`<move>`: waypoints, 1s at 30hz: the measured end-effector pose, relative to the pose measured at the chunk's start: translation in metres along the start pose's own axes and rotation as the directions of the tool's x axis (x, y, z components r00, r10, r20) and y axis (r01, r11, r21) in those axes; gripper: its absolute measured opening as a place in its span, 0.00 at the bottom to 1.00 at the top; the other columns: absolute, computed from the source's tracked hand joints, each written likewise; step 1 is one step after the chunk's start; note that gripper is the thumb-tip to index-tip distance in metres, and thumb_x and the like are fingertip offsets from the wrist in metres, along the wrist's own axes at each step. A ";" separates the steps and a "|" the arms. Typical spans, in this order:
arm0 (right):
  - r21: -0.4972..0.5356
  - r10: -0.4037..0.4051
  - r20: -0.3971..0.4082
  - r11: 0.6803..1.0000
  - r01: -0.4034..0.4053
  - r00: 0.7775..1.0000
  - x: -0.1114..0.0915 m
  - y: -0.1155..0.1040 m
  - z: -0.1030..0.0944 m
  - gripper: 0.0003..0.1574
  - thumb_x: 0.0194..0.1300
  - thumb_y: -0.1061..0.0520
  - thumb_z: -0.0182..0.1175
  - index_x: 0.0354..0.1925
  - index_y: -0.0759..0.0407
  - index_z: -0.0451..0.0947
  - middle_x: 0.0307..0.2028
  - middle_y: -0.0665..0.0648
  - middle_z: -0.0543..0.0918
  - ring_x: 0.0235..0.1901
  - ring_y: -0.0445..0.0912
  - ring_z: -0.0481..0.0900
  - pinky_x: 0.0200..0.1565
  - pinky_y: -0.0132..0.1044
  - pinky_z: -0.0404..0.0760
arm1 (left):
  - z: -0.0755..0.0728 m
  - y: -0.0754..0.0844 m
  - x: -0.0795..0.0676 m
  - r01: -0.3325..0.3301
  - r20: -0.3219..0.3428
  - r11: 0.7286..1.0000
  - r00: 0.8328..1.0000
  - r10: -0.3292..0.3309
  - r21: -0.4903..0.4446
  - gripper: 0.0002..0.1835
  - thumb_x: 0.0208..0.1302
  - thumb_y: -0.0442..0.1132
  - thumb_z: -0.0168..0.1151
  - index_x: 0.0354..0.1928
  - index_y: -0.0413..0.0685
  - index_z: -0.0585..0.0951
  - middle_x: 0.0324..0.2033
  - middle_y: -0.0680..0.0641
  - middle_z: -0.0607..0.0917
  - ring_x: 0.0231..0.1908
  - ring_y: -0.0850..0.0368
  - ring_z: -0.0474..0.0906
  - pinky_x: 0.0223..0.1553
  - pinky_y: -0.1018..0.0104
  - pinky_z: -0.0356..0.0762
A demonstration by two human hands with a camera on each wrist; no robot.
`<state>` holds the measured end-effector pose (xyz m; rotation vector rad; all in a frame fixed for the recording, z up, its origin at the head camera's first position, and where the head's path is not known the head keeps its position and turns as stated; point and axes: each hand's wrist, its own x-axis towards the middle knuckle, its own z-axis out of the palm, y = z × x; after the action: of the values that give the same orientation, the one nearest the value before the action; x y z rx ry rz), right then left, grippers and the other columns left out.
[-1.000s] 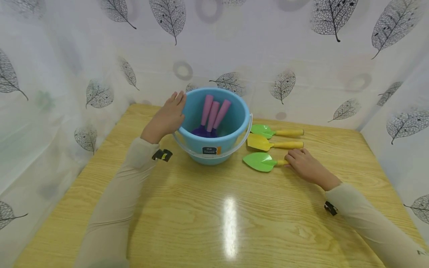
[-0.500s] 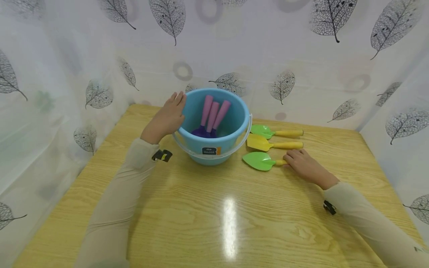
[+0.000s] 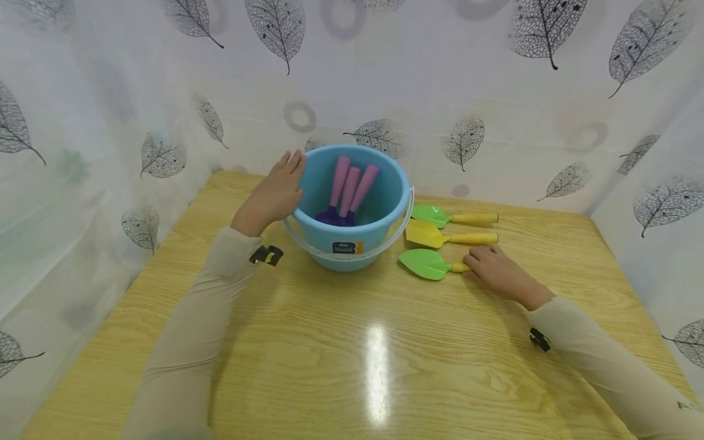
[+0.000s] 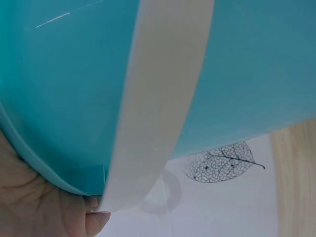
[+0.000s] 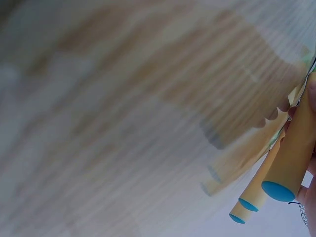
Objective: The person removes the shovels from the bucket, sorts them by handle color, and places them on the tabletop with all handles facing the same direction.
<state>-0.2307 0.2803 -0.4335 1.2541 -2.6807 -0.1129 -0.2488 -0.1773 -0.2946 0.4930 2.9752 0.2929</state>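
Observation:
My left hand (image 3: 277, 189) lies with extended fingers against the left rim of a light blue bucket (image 3: 343, 241). In the left wrist view, the palm (image 4: 37, 210) meets the rim beside the white bail handle (image 4: 158, 74). My right hand (image 3: 505, 275) holds the yellow handle of the nearest green trowel (image 3: 426, 264), which lies to the right of the bucket. Its handle (image 5: 292, 153) shows between the fingers in the right wrist view. Behind it lie a yellow spade (image 3: 425, 233) and another green trowel (image 3: 431, 215), roughly parallel.
Inside the bucket stand three tools with pink handles (image 3: 349, 190) and purple lower parts. Everything is on a wooden table (image 3: 308, 360). A white curtain (image 3: 418, 79) with leaf prints hangs behind and at both sides.
The near green trowel has shifted very slightly away from me, and my right wrist has edged left. My left hand and the bucket stay put.

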 end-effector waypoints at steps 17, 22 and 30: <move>-0.002 0.022 0.038 1.000 -0.022 0.999 0.000 -0.001 -0.003 0.13 0.59 0.52 0.63 0.38 0.59 0.74 0.32 0.56 0.75 0.31 0.48 0.72 0.34 0.43 0.67 | 0.000 0.000 0.001 0.012 0.003 1.000 1.000 -0.012 0.000 0.34 0.71 0.37 0.33 0.72 0.32 0.36 0.73 0.35 0.34 0.73 0.40 0.25 0.74 0.48 0.31; 0.006 0.017 0.025 1.000 -0.017 1.000 0.000 -0.001 -0.004 0.16 0.58 0.53 0.64 0.41 0.60 0.75 0.34 0.57 0.76 0.33 0.50 0.74 0.35 0.46 0.69 | 0.000 -0.001 0.002 0.006 0.002 1.000 1.000 -0.006 0.009 0.34 0.71 0.37 0.34 0.71 0.32 0.36 0.73 0.35 0.34 0.73 0.40 0.26 0.74 0.48 0.31; 0.004 -0.002 0.004 1.000 0.002 1.000 -0.001 0.000 -0.002 0.13 0.57 0.54 0.65 0.38 0.59 0.75 0.31 0.56 0.75 0.29 0.48 0.72 0.33 0.44 0.68 | 0.000 -0.001 0.002 0.005 0.005 1.000 1.000 -0.005 0.012 0.34 0.71 0.37 0.34 0.71 0.32 0.36 0.73 0.35 0.34 0.73 0.40 0.25 0.74 0.48 0.31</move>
<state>-0.2297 0.2813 -0.4316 1.2586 -2.6842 -0.1105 -0.2505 -0.1774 -0.2949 0.4873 2.9744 0.2724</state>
